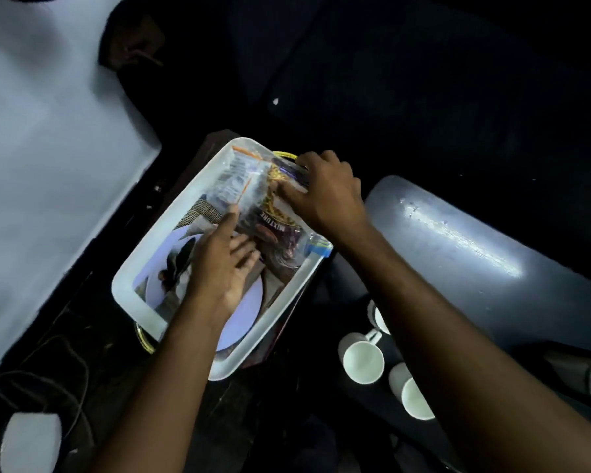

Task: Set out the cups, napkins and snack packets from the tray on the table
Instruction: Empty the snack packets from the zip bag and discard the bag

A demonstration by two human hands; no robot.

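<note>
- Nearest the camera, 3 small white handled ceramic cups sit in the dark below and to the right of the right hand: one upright with its mouth open [363,361], one lower right of it [413,394], and one partly hidden behind the right forearm [377,315].
- The left hand [219,264] is over the white rectangular plastic tray [130,291], fingers spread fairly wide, forefinger stretched up to touch a packet; it closes on nothing that can be seen.
- Under the left palm lies a round white plate [243,315] with a dark shape on it, too dim to tell what.
- Just above the left fingertips, a clear snack packet with orange trim [236,179] lies at the tray's far end.
- Between the 2 hands, a clear snack packet printed "MIXTURE" [275,227] lies slantwise in the tray, touching the first packet.
- The right hand [325,192] is curled over the far right rim, fingers pinched on the top edge of the MIXTURE packet.
- Beyond the right hand, a thin yellow hoop [284,154] shows at the tray's edge.
</note>
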